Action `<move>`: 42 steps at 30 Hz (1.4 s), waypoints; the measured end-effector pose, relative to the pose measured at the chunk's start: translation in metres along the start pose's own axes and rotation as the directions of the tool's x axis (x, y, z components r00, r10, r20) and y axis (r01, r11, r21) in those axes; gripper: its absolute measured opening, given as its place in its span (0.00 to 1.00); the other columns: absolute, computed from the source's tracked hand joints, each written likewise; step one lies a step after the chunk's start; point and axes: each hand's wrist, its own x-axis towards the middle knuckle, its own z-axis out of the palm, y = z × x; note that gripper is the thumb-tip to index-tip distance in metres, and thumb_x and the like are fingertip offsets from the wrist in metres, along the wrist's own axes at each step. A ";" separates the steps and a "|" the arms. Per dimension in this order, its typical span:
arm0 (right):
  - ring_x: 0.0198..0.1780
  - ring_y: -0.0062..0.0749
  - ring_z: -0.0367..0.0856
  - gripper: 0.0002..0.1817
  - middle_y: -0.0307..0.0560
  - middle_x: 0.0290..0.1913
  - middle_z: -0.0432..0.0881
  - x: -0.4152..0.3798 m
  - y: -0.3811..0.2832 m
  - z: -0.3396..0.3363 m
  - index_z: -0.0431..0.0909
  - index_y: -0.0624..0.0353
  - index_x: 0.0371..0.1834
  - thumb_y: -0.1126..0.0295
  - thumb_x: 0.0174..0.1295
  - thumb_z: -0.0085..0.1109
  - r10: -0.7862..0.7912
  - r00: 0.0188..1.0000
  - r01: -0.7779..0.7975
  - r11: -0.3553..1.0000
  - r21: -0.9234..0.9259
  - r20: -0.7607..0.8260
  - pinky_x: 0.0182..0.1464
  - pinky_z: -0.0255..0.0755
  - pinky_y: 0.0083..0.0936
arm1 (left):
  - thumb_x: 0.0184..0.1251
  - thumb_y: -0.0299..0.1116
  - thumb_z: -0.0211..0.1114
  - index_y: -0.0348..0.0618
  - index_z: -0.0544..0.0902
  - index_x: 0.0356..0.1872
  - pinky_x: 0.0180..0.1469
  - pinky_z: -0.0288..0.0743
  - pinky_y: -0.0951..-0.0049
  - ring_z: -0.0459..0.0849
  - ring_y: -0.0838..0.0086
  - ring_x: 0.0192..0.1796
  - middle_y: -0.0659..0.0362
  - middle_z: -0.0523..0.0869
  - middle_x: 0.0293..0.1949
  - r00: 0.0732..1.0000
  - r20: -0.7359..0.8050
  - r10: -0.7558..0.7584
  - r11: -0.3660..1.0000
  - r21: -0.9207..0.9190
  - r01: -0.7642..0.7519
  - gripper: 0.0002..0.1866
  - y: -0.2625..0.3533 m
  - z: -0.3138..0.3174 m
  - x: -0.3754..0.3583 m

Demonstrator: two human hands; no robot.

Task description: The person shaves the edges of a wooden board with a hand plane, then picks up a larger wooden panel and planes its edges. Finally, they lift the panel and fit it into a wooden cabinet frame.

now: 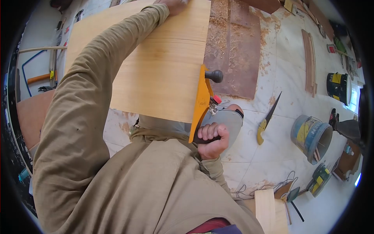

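Pale wood panel [167, 74] above marbled, shavings-strewn floor [287, 74].
At its right edge, a yellow plane [202, 100] is clasped in the right hand [212, 139]; the left hand's [176, 5] grip cannot be told.

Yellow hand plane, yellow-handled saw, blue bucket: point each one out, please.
Yellow hand plane [201, 98]: head view, side of its body.
Yellow-handled saw [270, 113]: head view, dark blade.
Blue bucket [310, 135]: head view, outer wall.

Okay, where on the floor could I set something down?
The floor, dusty in spots, is bare between the shavings-strewn board and the long wood strips, and between the saw and the blue bucket. It's crowded beyond that bucket and around the pale plank.
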 end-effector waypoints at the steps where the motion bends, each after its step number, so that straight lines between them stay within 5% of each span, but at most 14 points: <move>1: 0.16 0.28 0.58 0.17 0.37 0.15 0.57 0.011 0.003 0.005 0.59 0.50 0.18 0.62 0.62 0.49 0.011 1.000 -0.010 0.999 0.035 -0.014 0.22 0.60 0.32 | 0.75 0.47 0.46 0.36 0.86 0.43 0.66 0.68 0.50 0.79 0.44 0.58 0.37 0.84 0.50 0.996 0.065 -0.066 0.996 -0.062 0.070 0.25 0.007 -0.004 -0.002; 6: 0.18 0.28 0.59 0.15 0.38 0.15 0.61 0.232 -0.023 0.124 0.59 0.50 0.18 0.66 0.59 0.53 -0.116 0.981 0.104 0.991 0.085 0.153 0.25 0.61 0.33 | 0.76 0.48 0.45 0.39 0.87 0.47 0.67 0.67 0.50 0.78 0.44 0.62 0.38 0.84 0.54 0.947 0.218 -0.236 0.944 -0.182 0.276 0.26 0.030 -0.036 -0.006; 9: 0.18 0.29 0.59 0.15 0.39 0.16 0.61 0.238 -0.024 0.126 0.59 0.50 0.18 0.65 0.59 0.53 -0.084 0.983 0.068 0.992 0.103 0.165 0.25 0.62 0.33 | 0.77 0.49 0.45 0.40 0.87 0.49 0.68 0.66 0.51 0.78 0.45 0.63 0.39 0.83 0.57 0.966 0.165 -0.200 0.965 -0.135 0.223 0.26 0.018 -0.021 0.000; 13: 0.19 0.29 0.59 0.16 0.37 0.17 0.59 0.087 -0.007 0.040 0.59 0.50 0.19 0.63 0.62 0.52 0.034 0.999 -0.038 0.995 0.097 0.038 0.27 0.61 0.33 | 0.77 0.51 0.45 0.42 0.86 0.51 0.69 0.66 0.52 0.78 0.46 0.63 0.40 0.84 0.56 0.960 0.201 -0.196 0.968 -0.114 0.221 0.27 0.012 -0.014 0.000; 16: 0.17 0.29 0.58 0.15 0.39 0.16 0.60 0.016 0.003 0.009 0.61 0.52 0.18 0.66 0.62 0.50 -0.039 0.999 0.037 0.997 0.062 0.031 0.22 0.60 0.32 | 0.77 0.51 0.45 0.41 0.86 0.50 0.68 0.67 0.50 0.79 0.46 0.62 0.40 0.84 0.55 0.986 0.025 -0.166 0.982 -0.089 0.167 0.26 0.000 0.010 -0.005; 18: 0.16 0.29 0.59 0.15 0.40 0.16 0.61 0.015 0.005 0.018 0.61 0.52 0.18 0.67 0.62 0.49 -0.106 0.994 0.106 0.994 -0.016 0.015 0.22 0.61 0.32 | 0.77 0.50 0.46 0.40 0.86 0.49 0.67 0.67 0.51 0.79 0.45 0.61 0.40 0.85 0.54 0.973 0.149 -0.178 0.973 -0.122 0.197 0.26 0.014 -0.011 -0.003; 20: 0.17 0.29 0.60 0.16 0.40 0.16 0.61 0.101 -0.004 0.056 0.61 0.53 0.17 0.67 0.61 0.52 -0.076 0.997 0.076 0.997 0.034 -0.005 0.24 0.63 0.32 | 0.76 0.49 0.47 0.38 0.86 0.47 0.66 0.68 0.51 0.80 0.45 0.60 0.39 0.85 0.52 0.960 0.205 -0.189 0.971 -0.107 0.214 0.25 0.020 -0.026 -0.002; 23: 0.17 0.28 0.60 0.15 0.38 0.16 0.61 0.240 -0.025 0.129 0.60 0.51 0.18 0.67 0.59 0.54 -0.162 0.965 0.161 0.987 0.021 0.208 0.24 0.63 0.32 | 0.76 0.48 0.48 0.36 0.86 0.44 0.64 0.70 0.51 0.81 0.45 0.58 0.38 0.86 0.50 0.957 0.208 -0.202 0.971 -0.084 0.224 0.26 0.023 -0.024 -0.002; 26: 0.20 0.28 0.60 0.15 0.37 0.17 0.60 0.256 -0.024 0.131 0.59 0.49 0.20 0.65 0.60 0.53 -0.087 0.980 0.079 0.995 0.053 0.179 0.27 0.62 0.32 | 0.75 0.49 0.48 0.36 0.87 0.42 0.63 0.71 0.51 0.82 0.45 0.56 0.38 0.86 0.49 0.975 0.145 -0.167 0.974 -0.129 0.186 0.26 0.014 -0.020 0.002; 32: 0.18 0.27 0.58 0.18 0.35 0.16 0.57 0.021 0.000 -0.002 0.58 0.48 0.18 0.60 0.61 0.53 0.118 0.992 -0.123 0.970 0.208 0.038 0.24 0.59 0.31 | 0.75 0.48 0.47 0.38 0.86 0.43 0.63 0.71 0.51 0.82 0.46 0.58 0.39 0.86 0.50 0.964 0.185 -0.192 0.971 -0.106 0.214 0.25 -0.003 0.000 0.006; 35: 0.18 0.27 0.57 0.17 0.35 0.16 0.58 0.001 0.004 -0.003 0.58 0.48 0.18 0.60 0.61 0.53 0.131 0.990 -0.120 0.976 0.179 -0.050 0.23 0.58 0.31 | 0.76 0.46 0.44 0.38 0.85 0.41 0.64 0.70 0.51 0.81 0.46 0.58 0.39 0.85 0.50 0.984 0.123 -0.127 0.984 -0.107 0.141 0.24 0.005 -0.003 -0.002; 38: 0.18 0.27 0.58 0.15 0.36 0.17 0.58 0.124 0.003 0.040 0.60 0.49 0.20 0.63 0.60 0.54 0.108 0.994 -0.112 0.957 0.267 0.029 0.26 0.61 0.32 | 0.77 0.45 0.42 0.38 0.84 0.41 0.63 0.70 0.50 0.81 0.46 0.58 0.40 0.85 0.50 0.980 0.176 -0.096 0.985 -0.128 0.119 0.24 -0.001 -0.003 0.008; 39: 0.19 0.27 0.58 0.15 0.36 0.17 0.59 0.164 0.001 0.058 0.60 0.50 0.20 0.65 0.59 0.55 0.074 0.995 -0.089 0.953 0.291 0.061 0.27 0.61 0.32 | 0.77 0.44 0.41 0.38 0.84 0.41 0.62 0.70 0.49 0.82 0.45 0.57 0.40 0.86 0.49 0.997 0.022 0.072 0.996 -0.049 -0.070 0.24 -0.025 0.025 0.011; 42: 0.19 0.27 0.59 0.14 0.36 0.17 0.60 0.213 -0.007 0.089 0.61 0.50 0.21 0.65 0.60 0.54 0.032 0.988 -0.077 0.948 0.310 0.149 0.28 0.62 0.32 | 0.77 0.43 0.41 0.37 0.84 0.41 0.61 0.71 0.48 0.82 0.43 0.54 0.39 0.86 0.48 0.984 0.176 -0.010 0.999 -0.048 0.019 0.24 -0.015 0.011 0.015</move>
